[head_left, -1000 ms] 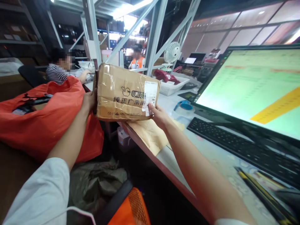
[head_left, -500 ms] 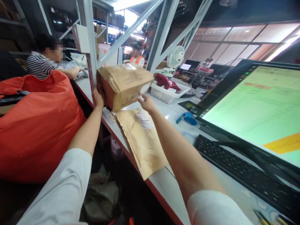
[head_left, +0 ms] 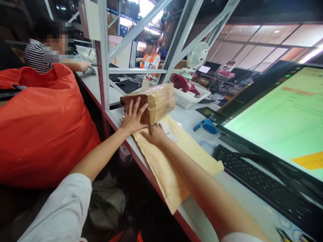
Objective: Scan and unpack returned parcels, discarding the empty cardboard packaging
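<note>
A taped brown cardboard box rests at the far end of the tan padded envelope, by the metal upright. Against the box's near side, my left hand lies with its fingers spread. My right hand is on the envelope just below the box, beside the white label. Its fingers are partly bent, with the tips near the label and the box's lower edge; I cannot make out whether they pinch anything.
A large red-orange bag bulges at the left of the table. To the right stand a monitor, a black keyboard and a blue tape roll. Behind are a white basket, a small fan and two people working.
The box has come down and turned onto the table. My left hand has opened flat against it, and my right hand has moved down to the envelope, which has shifted nearer.
</note>
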### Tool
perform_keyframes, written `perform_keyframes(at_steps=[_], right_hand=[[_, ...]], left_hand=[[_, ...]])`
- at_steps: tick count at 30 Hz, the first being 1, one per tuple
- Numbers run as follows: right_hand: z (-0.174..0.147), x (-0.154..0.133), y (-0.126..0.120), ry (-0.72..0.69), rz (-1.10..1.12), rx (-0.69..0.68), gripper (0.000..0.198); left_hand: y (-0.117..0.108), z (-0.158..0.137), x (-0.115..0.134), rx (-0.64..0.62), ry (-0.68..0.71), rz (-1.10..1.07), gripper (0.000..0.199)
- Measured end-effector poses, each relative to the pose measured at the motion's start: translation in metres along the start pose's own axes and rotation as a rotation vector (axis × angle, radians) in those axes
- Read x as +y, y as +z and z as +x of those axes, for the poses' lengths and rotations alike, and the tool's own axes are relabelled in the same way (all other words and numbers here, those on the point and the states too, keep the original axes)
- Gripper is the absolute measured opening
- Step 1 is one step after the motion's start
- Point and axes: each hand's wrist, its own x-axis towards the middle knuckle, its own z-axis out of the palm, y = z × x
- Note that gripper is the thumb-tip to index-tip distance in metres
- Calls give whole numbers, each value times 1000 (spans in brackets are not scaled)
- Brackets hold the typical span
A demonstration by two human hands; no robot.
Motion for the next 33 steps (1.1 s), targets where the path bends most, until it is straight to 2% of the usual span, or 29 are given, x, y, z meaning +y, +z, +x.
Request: perform_keyframes(at_steps=[5, 8, 11, 13, 15, 17, 20, 22, 25, 28, 33], right_hand=[[-32, 9, -4, 25, 42, 39, 63], [-45, 5, -6, 66, 65, 9, 71], [-53, 0, -8, 93, 84, -2, 71], [-56, -2, -10, 101, 99, 0, 71], [-59, -1, -10, 106, 117, 9, 72], [-61, 1, -7, 108, 136, 31, 72], [-61, 5, -2, 93, 163, 57, 70], [-60, 6, 2, 84, 177, 70, 69], [-59, 7, 4, 81, 204, 101, 69], [-60, 8, 4, 70, 230, 123, 69], [-62, 9, 7, 55, 258, 158, 68]], left_hand=[[17, -1, 20, 22, -2, 29, 76], [15, 19, 18, 32, -77, 58, 54], [4, 64, 10, 112, -286, 47, 41], [-4, 98, 5, 220, -496, 14, 38], [-8, 123, 3, 259, -642, -24, 38], [-8, 130, 5, 195, -600, -45, 38], [0, 115, 10, 102, -408, 41, 48], [6, 100, 10, 94, -439, 156, 57], [14, 92, 9, -15, -524, 247, 47], [24, 93, 14, -154, -467, 240, 43], [35, 77, 14, -166, -439, 237, 45]])
